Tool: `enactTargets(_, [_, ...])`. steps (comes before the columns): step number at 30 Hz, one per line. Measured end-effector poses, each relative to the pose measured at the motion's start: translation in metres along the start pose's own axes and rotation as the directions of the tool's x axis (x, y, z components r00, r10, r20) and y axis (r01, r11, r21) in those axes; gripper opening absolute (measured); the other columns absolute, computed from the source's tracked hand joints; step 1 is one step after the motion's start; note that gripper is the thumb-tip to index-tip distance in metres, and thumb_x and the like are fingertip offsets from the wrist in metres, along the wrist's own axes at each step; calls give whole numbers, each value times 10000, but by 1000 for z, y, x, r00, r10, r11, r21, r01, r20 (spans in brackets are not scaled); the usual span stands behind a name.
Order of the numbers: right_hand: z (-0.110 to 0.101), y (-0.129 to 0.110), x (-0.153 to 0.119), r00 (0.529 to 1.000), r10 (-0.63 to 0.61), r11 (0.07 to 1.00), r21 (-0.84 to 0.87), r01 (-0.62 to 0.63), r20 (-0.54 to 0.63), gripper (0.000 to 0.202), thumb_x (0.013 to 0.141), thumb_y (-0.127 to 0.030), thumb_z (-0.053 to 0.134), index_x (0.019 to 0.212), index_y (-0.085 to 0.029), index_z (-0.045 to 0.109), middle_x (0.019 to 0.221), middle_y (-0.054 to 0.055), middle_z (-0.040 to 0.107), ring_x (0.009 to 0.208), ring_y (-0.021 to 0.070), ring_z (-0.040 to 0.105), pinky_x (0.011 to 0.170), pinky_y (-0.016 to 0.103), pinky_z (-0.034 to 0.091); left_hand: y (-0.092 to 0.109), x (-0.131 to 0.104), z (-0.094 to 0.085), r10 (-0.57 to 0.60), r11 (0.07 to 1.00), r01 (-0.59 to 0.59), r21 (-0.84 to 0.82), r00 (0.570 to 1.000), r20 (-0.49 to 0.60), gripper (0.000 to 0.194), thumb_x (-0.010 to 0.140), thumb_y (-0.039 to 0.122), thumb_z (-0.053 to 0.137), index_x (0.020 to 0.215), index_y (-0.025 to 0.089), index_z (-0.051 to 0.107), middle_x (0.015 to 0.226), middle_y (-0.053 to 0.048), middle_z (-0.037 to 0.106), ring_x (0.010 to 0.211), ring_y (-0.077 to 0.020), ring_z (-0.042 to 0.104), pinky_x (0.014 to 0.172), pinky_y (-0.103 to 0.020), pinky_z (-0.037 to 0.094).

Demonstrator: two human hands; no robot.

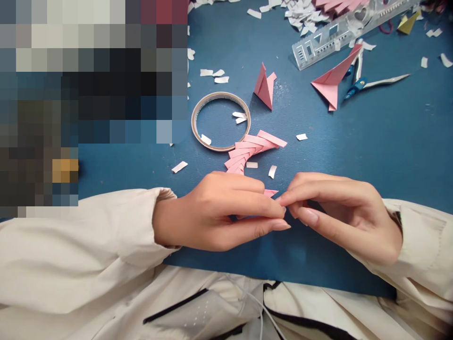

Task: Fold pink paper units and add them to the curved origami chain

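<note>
A chain of folded pink paper pieces runs down from beside the tape roll and passes under my left hand. A pink paper tip sticks out by the fingers of that hand, which are pressed together around the paper. My right hand comes in from the right, its fingertips touching or almost touching the left ones; whether anything lies between them is too small to tell. Two folded pink pieces, one upright and one larger, sit farther back.
The tape roll lies on the blue table. At the back right are a clear ruler, blue-handled scissors or pliers and a yellow folded piece. White paper scraps are scattered about. The upper left is pixelated.
</note>
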State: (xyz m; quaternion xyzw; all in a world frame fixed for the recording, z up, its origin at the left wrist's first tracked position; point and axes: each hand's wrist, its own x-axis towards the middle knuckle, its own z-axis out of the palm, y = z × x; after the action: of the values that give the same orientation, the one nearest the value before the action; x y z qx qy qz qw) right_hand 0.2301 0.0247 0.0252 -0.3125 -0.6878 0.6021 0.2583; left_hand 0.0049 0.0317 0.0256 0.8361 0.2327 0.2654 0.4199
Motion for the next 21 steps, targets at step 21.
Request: enactTargets(21, [2, 4, 5, 999, -21, 1000, -22, 20, -46, 20, 865, -167, 638, 850, -180, 643, 709, 18, 604, 622, 113, 554, 531, 254, 441, 1, -1, 0, -17, 1000, 17, 13, 1000, -6, 144, 929, 198, 550, 843, 162, 659, 641, -28, 651, 569, -109, 555, 552, -215, 433])
